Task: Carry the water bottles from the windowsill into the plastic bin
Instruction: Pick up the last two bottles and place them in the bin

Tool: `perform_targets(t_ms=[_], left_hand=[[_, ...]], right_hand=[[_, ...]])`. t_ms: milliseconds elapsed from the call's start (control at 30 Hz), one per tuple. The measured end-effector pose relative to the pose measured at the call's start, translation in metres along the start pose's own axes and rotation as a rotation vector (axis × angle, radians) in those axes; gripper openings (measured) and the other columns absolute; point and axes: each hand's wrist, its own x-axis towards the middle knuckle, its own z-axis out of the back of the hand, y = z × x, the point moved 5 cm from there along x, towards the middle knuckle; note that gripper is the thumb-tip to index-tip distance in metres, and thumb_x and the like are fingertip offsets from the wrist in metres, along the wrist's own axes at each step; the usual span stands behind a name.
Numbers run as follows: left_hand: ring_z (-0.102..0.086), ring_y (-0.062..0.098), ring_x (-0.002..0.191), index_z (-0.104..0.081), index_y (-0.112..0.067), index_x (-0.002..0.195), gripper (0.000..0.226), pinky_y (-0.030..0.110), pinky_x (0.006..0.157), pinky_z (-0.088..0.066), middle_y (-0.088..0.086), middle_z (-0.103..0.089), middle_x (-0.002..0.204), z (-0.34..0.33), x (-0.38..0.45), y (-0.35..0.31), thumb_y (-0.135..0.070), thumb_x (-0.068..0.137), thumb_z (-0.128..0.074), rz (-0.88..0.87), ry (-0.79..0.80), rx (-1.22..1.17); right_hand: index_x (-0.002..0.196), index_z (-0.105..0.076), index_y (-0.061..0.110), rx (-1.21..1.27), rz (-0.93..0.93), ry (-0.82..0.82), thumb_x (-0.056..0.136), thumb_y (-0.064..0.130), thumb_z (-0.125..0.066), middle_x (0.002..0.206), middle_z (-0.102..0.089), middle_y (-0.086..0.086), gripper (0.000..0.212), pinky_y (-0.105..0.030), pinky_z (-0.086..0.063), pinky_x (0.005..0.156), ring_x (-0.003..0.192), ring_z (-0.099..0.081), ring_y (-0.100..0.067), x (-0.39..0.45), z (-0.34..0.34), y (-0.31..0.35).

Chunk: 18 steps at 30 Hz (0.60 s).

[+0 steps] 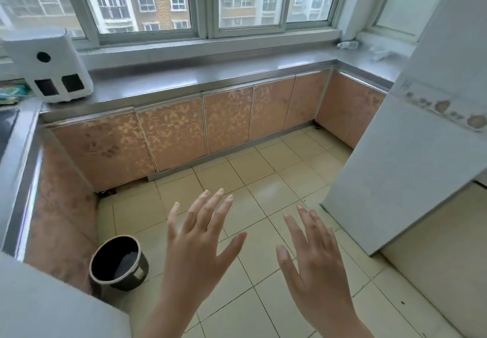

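we are looking down into a kitchen corner from the head camera. both hands are hovering over the tiled floor (263,169), backs toward us. the left hand (196,245) is spreading its fingers straight and wide, gripping nothing. the right hand (313,256) is doing the same just beside it, fingers straight and fanned, touching nothing. the two hands are staying apart from each other, with a strip of floor showing between them.

we are spotting one water bottle (347,45) far off at the right end of the windowsill (237,47), lying on its side below the window (205,0); it is small and blurred. further right something pale and smeared is lying on the bench corner (379,54), and we cannot tell whether it is another bottle.

a grey bench (210,74) is running under the sill and turning along the left side, over patterned orange cabinet doors (174,132). a white appliance (50,66) with dark panels is sitting on the left end of the bench. a dark round pot (118,262) with a pale rim is standing on the floor by the left cabinets, well apart from the bottle. a white fridge (411,153) is filling the right side.
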Motion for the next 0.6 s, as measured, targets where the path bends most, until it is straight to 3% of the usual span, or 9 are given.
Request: perform_targets(t_ms=[167,433,600], left_hand=[[-0.042,0.014,0.139,-0.058,-0.023,0.137,0.062,0.053,0.115,-0.024,-0.006,-0.055,0.145,-0.048,0.067,0.000,-0.061,0.091,-0.042,-0.052,0.018,-0.060],[-0.038,0.013,0.140,-0.057,-0.023,0.137,0.061,0.053,0.116,-0.021,-0.007,-0.054,0.146,-0.130,0.218,-0.017,-0.060,0.090,-0.044,-0.087,-0.015,-0.094],[-0.040,0.012,0.139,-0.057,-0.024,0.137,0.060,0.052,0.116,-0.021,-0.008,-0.054,0.146,-0.172,0.302,-0.024,-0.059,0.090,-0.044,-0.080,-0.025,-0.104]], right_hand=[[0.144,-0.036,0.026,-0.001,-0.059,-0.017,0.093,0.044,-0.032,0.153,-0.034,-0.003,0.054,-0.037,-0.010,0.112,0.141,-0.017,-0.014,0.062,-0.011,-0.039],[0.148,-0.024,0.034,0.026,-0.081,-0.048,0.093,0.050,-0.026,0.158,-0.021,0.007,0.057,-0.035,-0.006,0.115,0.145,-0.006,-0.007,0.202,-0.025,-0.128],[0.146,-0.027,0.032,0.012,-0.059,-0.064,0.094,0.051,-0.027,0.157,-0.024,0.004,0.056,-0.039,-0.011,0.113,0.145,-0.013,-0.013,0.288,-0.023,-0.170]])
